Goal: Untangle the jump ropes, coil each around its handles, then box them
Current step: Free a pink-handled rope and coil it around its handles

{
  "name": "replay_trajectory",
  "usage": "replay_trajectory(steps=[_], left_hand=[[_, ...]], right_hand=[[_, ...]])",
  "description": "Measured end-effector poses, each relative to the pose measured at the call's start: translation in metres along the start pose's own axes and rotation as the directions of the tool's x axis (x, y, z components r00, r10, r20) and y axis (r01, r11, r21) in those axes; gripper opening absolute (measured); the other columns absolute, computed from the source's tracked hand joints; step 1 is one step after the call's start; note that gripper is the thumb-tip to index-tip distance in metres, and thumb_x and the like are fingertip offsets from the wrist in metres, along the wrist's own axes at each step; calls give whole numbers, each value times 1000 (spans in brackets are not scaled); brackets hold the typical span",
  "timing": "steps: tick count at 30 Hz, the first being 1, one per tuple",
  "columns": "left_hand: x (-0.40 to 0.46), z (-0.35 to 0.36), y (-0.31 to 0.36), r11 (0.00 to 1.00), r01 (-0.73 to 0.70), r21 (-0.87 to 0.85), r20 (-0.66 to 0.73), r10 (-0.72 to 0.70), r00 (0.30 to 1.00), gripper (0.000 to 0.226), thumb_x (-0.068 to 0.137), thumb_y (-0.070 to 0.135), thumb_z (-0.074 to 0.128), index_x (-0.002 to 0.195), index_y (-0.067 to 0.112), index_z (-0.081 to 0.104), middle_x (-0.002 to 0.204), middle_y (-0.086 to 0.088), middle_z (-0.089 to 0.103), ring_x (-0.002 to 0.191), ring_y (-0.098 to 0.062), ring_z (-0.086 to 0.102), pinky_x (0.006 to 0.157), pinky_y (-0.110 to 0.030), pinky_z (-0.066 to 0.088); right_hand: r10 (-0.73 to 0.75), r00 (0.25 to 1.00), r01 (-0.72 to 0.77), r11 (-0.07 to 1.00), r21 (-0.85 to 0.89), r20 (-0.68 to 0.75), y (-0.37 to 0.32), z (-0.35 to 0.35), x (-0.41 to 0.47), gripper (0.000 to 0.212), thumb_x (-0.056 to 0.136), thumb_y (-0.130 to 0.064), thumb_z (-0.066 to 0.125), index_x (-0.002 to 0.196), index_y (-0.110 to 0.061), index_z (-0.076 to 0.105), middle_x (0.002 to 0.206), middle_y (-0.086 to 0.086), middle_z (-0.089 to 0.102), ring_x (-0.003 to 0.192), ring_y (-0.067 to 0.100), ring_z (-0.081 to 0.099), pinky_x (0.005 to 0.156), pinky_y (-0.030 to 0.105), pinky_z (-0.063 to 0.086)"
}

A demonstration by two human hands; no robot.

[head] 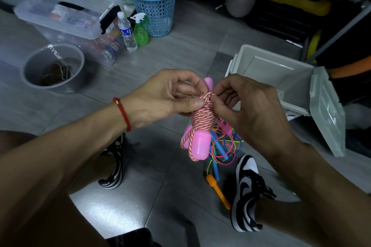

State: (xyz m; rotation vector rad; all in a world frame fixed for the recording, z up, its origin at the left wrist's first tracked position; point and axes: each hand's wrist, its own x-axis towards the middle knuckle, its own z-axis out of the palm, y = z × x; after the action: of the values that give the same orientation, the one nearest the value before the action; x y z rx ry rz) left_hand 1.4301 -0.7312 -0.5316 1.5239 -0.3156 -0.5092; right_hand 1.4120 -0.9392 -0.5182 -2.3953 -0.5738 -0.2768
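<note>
Left hand: the left hand (160, 96) grips the upper part of the red-and-white twisted cord jump rope with pink plastic handles (200, 120), thumb pressed across the wraps.
Right hand: the right hand (245, 106) pinches the top turns of the same cord, apparently tucking or tightening the end.
Rope position: the bundle is held in the air above the grey tiled floor (140, 166), between the person's two black-and-white sneakers (247, 192).
Remaining ropes: a tangle of thin blue, pink and yellow plastic ropes with blue and orange handles (220, 150) lies on the floor just below the held bundle.
Box: the pale grey open plastic box with hinged lid (281, 78) stands to the right, near the hands.
Unwinding risk: if the last turn is not tucked firmly, the wraps will likely spring loose once either hand lets go.
Snag risk: the loop hanging at the bottom could catch on the tangle beneath when the bundle is moved.
Open room: the path to the box looks free; the upright lid and the right sneaker bound it.
</note>
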Motion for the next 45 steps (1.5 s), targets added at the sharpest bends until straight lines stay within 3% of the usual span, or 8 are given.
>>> replay_trajectory(steps=[5,11,20,25,30,37,41,45], left_hand=[[-4,5,-3,999,-29,37,-24,29,999,17,87,4,69,100,9,59,94,-5,64,83,-10,62,67,-26,56],[-3,8,-6,939,-156,308,-12,168,986,17,88,14,68,101,10,58,97,-14,62,90,-36,61,76,-35,55],[-2,8,-9,856,-206,475,-21,245,969,14,86,18,68,96,15,59,93,-2,62,89,-28,60,80,-39,52],[-3,7,-6,777,-229,586,-19,296,955,14,86,15,67,96,13,58,94,-2,59,89,-24,58,82,-44,50],[-2,12,-1,638,-267,722,32,354,935,15,84,18,66,96,16,58,96,2,54,89,-15,53,81,-26,45],[1,17,-5,555,-254,792,40,368,929,22,84,12,69,101,13,55,97,3,53,89,-12,48,79,-22,38],[1,19,-5,547,-252,798,40,370,928,26,83,9,70,102,9,52,98,2,55,88,-15,49,79,-23,37],[-1,18,-7,568,-244,786,39,349,936,27,85,9,69,104,10,50,100,1,57,91,-21,53,83,-33,44]], right_hand=[[17,997,-26,993,111,77,2,-7,3,13,81,-19,79,89,-17,69,74,-8,68,69,10,65,68,23,52],[45,992,-70,974,218,117,7,-4,0,19,77,-21,83,87,-17,67,76,-7,68,70,13,67,69,30,57],[29,998,-35,989,141,47,1,8,-8,12,79,-15,78,83,-16,67,79,-9,66,73,10,62,71,26,50],[269,953,-302,885,356,140,-1,5,-5,9,84,-21,80,82,-22,71,77,-7,71,70,12,68,73,39,59],[363,918,-396,833,386,159,-2,6,-2,14,82,-22,82,93,-19,73,81,-8,73,78,7,70,80,39,60],[423,899,-438,861,260,114,-5,9,-3,8,86,-18,78,82,-21,71,71,-8,70,61,3,68,53,15,51],[413,907,-419,876,238,80,-5,13,-7,7,88,-18,76,86,-14,71,75,-3,71,55,8,68,49,14,48],[453,855,-518,753,405,251,-2,13,-6,5,92,-9,70,88,-9,67,76,1,69,57,16,70,54,29,56]])
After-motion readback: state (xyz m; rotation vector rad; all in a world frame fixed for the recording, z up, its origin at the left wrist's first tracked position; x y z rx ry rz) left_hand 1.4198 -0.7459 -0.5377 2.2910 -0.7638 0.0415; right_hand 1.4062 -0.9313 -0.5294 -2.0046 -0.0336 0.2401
